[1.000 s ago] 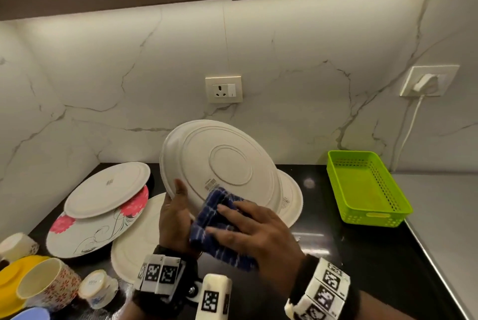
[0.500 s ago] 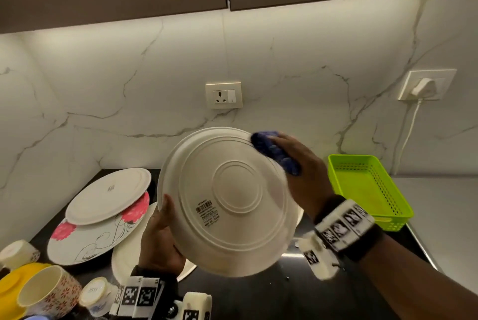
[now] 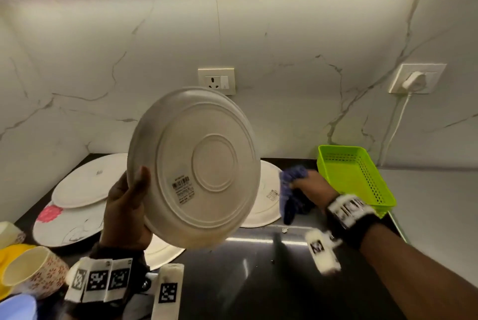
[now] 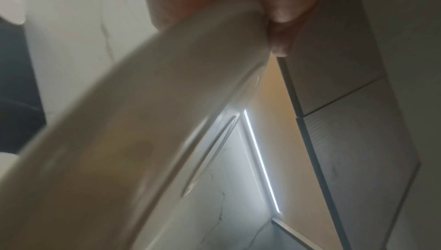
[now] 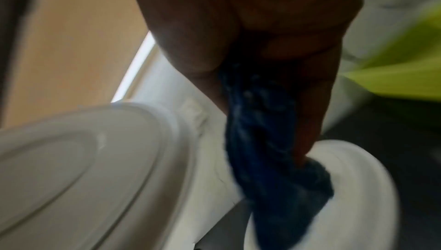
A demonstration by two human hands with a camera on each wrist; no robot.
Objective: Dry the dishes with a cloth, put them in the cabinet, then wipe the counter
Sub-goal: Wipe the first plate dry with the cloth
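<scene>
White round ridged plate [image 3: 196, 167], underside facing camera, gripped at its edge by left hand [image 3: 124, 206]; right hand [image 3: 314, 190] clutches crumpled blue cloth [image 3: 292, 193] beside green perforated plastic basket [image 3: 354, 177]. Left wrist: smooth rim [image 4: 148, 122], thumb clamped. Right wrist: blurred, cloth [image 5: 267, 152] seemingly brushing another white plate [image 5: 358, 188].

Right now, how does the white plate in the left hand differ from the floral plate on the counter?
The white plate is held up tilted, underside and barcode sticker showing; the floral plate lies flat, face up. The left hand grips the white plate's rim, while another plate rests on the floral plate. Both are round.
</scene>
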